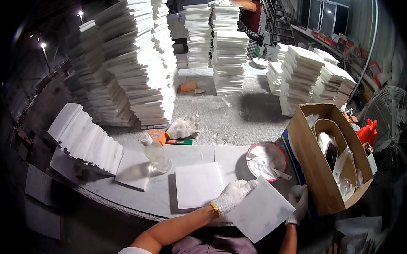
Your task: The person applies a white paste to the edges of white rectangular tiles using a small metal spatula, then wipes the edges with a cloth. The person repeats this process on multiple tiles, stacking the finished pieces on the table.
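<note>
In front of me a square white stone tile is held tilted over the table's near edge. My left hand, in a white knit glove with a yellow cuff edge, grips its upper left side. At its right corner is my right hand, also gloved, with fingers bent around the edge and partly hidden. Another white tile lies flat on the table, left of my left hand. Just beyond the held tile stands a red-rimmed bowl of white paste, with a flat scraper resting across its rim.
A clear bottle stands on a tile at left, beside a leaning row of tiles. Tall tile stacks rise behind. An open cardboard box is close on my right. A person stands at the far side.
</note>
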Motion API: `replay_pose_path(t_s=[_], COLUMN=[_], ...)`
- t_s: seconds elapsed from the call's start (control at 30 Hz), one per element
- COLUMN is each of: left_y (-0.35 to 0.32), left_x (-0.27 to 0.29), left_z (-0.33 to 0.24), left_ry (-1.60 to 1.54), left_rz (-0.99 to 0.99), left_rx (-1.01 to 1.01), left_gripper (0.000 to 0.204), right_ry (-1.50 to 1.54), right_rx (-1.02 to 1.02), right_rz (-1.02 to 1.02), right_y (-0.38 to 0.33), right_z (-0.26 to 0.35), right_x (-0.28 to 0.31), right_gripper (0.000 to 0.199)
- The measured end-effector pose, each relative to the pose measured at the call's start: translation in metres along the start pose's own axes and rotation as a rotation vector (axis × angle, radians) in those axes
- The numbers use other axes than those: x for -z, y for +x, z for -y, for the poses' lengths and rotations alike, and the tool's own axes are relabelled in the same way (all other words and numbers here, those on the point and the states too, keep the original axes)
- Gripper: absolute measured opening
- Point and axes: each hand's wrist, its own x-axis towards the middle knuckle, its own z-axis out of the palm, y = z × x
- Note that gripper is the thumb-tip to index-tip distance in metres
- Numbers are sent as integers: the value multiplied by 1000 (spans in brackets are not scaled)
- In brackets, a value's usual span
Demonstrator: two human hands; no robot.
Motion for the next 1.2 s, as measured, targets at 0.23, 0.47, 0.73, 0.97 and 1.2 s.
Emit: replay_pose_path(t_s=[0.23,0.47,0.73,0.97,1.2], left_y=[-14,-24,-39,-32,-23], left_x=[4,12,17,16,16], left_z=[-17,-41,-56,-51,-52], left_ry=[-359,-222,-225,-237,-147], left_rz=[-39,-42,-62,-79,-77], left_rx=[-107,-88,-168,-170,-109], left_gripper=[35,32,39,39,38], right_ry=[-32,-55,155,218,310], right_rx=[5,224,228,255,281], right_rz=[-142,774,861,839,946], right_y=[-41,-103,-106,-110,-126], right_z=[3,37,58,70,81], right_x=[17,-23,-85,-108,-126], right_gripper=[56,38,34,31,29])
